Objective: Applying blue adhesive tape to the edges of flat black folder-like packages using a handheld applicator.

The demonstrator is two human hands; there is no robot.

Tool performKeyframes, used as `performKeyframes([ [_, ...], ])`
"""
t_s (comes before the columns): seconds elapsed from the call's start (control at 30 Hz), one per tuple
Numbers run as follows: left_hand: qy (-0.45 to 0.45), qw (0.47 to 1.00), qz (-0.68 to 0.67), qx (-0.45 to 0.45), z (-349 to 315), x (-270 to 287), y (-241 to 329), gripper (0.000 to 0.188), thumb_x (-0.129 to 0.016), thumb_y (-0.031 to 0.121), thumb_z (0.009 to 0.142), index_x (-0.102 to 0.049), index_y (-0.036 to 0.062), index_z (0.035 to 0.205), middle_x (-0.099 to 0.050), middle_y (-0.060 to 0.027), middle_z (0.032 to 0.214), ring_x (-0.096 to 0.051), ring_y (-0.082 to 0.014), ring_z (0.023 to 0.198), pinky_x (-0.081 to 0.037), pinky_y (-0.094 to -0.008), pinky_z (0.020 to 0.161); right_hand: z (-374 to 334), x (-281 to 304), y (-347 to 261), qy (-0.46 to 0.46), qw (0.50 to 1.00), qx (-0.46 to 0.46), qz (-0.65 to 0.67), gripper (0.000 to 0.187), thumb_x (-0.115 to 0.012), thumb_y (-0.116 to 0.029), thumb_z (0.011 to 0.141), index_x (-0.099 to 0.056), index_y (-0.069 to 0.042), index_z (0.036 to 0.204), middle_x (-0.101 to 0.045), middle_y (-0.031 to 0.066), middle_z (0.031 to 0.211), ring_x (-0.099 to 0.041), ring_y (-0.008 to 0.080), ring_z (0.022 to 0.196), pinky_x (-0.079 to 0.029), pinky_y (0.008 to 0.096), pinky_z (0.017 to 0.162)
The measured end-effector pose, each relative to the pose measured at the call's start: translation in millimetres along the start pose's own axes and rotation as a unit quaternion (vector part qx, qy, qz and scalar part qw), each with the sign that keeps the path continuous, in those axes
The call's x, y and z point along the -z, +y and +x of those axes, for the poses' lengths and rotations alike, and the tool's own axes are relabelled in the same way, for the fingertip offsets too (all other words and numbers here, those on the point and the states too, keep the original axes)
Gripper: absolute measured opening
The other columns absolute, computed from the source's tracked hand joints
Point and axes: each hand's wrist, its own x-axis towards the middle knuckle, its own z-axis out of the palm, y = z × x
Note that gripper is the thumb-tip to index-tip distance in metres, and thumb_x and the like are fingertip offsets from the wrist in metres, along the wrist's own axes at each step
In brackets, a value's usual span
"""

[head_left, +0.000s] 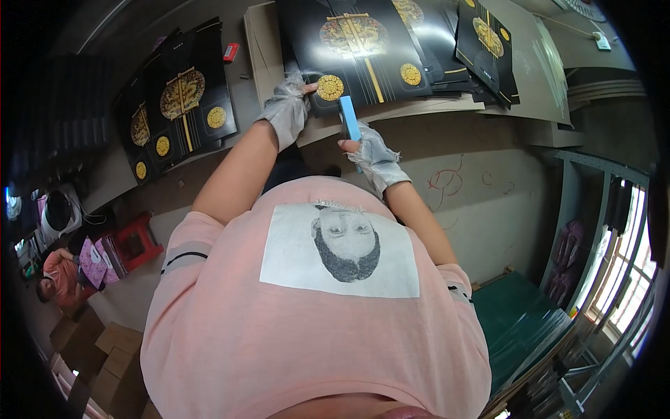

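My left hand (287,108), in a torn grey glove with bare fingertips, pinches the near left edge of a glossy black printed sheet (391,73) with gold patterns. Its thumb lies on top beside a round gold motif; the other fingers are mostly hidden. In my right hand (373,155), gloved the same way, is a light-blue stapler (349,117), its fingers closed round it. The stapler's far end reaches the sheet's near edge, close to the gold motif. Whether it presses on the sheet I cannot tell.
More black printed sheets lie at the left (183,105) and at the right (488,45) of the work table (555,98). A small red box (231,52) sits between the stacks. Behind on the left are a red stool (136,244), cardboard boxes (115,363) and a seated person (64,276).
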Motion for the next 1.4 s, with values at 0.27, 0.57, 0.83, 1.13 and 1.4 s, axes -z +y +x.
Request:
performKeyframes([
  [0.27, 0.017, 1.000, 0.015, 0.018, 1.2, -3.9, -1.0, 0.026, -0.061, 0.000, 0.079, -0.052, 0.0013, 0.103, -0.060, -0.0084, 0.097, -0.060, -0.0197, 0.089, -0.049, -0.0281, 0.082, 2.6, 2.5, 4.6, -0.022, 0.999, -0.004, -0.029, 0.040, -0.069, -0.015, 0.070, -0.057, 0.002, 0.104, -0.059, 0.0156, 0.091, -0.056, 0.0277, 0.085, -0.043, 0.0342, 0.078],
  [0.57, 0.067, 0.992, -0.033, 0.106, 17.7, 12.2, -30.4, 0.023, -0.060, 0.004, 0.082, -0.055, 0.0004, 0.104, -0.062, -0.0082, 0.095, -0.061, -0.0195, 0.084, -0.048, -0.0280, 0.078, 2.6, 12.8, 18.0, -0.030, 0.997, 0.045, -0.062, 0.037, -0.067, -0.012, 0.070, -0.057, 0.003, 0.103, -0.060, 0.0132, 0.086, -0.058, 0.0228, 0.076, -0.046, 0.0324, 0.071],
  [0.83, 0.029, 0.994, -0.070, 0.082, -17.1, -24.2, -42.4, 0.025, -0.062, 0.009, 0.081, -0.056, 0.0058, 0.105, -0.063, -0.0047, 0.097, -0.060, -0.0130, 0.081, -0.049, -0.0244, 0.068, -38.9, 27.9, 11.0, 0.122, 0.804, -0.064, 0.579, 0.041, -0.060, -0.019, 0.073, -0.049, 0.001, 0.108, -0.059, 0.0167, 0.092, -0.063, 0.0259, 0.074, -0.052, 0.0356, 0.068],
  [1.13, 0.050, 0.973, 0.151, 0.170, 6.4, 14.0, -15.6, 0.032, -0.057, 0.029, 0.087, -0.051, 0.0108, 0.113, -0.061, -0.0056, 0.101, -0.059, -0.0160, 0.087, -0.047, -0.0288, 0.072, -49.5, 64.4, -7.5, 0.151, 0.872, -0.152, 0.440, 0.034, -0.064, -0.022, 0.072, -0.059, 0.000, 0.097, -0.059, 0.0088, 0.085, -0.061, 0.0213, 0.070, -0.048, 0.0307, 0.065],
  [1.4, 0.090, 0.949, 0.250, 0.169, 39.0, 27.0, 124.0, 0.058, -0.053, 0.055, 0.083, -0.044, 0.0136, 0.122, -0.059, -0.0146, 0.108, -0.060, -0.0232, 0.079, -0.047, -0.0310, 0.064, -94.3, 131.9, 3.9, 0.032, 0.964, -0.133, 0.227, 0.041, -0.066, -0.013, 0.067, -0.057, 0.001, 0.105, -0.059, 0.0058, 0.083, -0.056, 0.0162, 0.068, -0.047, 0.0291, 0.067],
])
